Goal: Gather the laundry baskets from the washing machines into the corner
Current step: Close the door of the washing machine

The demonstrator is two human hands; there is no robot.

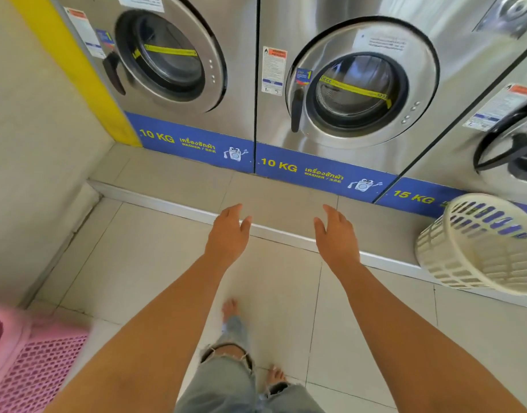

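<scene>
We hold our left hand (228, 234) and right hand (335, 236) out empty, fingers loosely spread, cream slotted plastic laundry basket (479, 245) tilted against the steel 15 KG washing machine (494, 120) at right, pink mesh plastic basket (27, 368) blurred at lower left.

Washer base strips (193, 144) read "10 KG", "15 KG".

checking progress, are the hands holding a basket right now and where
Nothing is held: the left hand and right hand are both open and empty.
</scene>
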